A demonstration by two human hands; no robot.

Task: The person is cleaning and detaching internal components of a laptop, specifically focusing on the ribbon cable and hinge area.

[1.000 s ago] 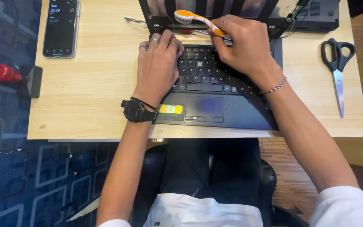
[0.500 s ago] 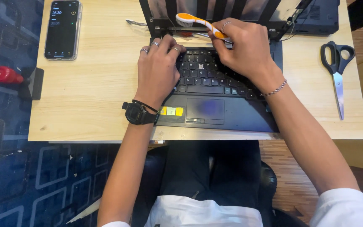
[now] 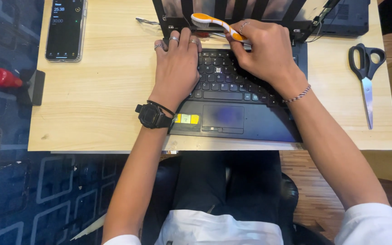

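Observation:
A dark laptop [image 3: 232,119] lies open on a light wooden desk [image 3: 100,100]. My left hand [image 3: 176,68] rests flat on the left side of its keyboard, fingers apart, with rings on them and a black watch on the wrist. My right hand [image 3: 268,52] grips an orange and white toothbrush [image 3: 212,23], whose bristle head sits at the top edge of the keyboard near the hinge. A bead bracelet circles that wrist. One key near the middle of the keyboard looks lighter than the rest.
A phone [image 3: 65,28] with a lit screen lies at the desk's far left corner. Black-handled scissors [image 3: 366,72] lie at the right edge. A red knob on a black block [image 3: 17,82] sits off the left edge. Another dark device [image 3: 345,18] is at the back right.
The toothbrush head has shifted slightly along the top of the keyboard. Both hands stay in nearly the same place.

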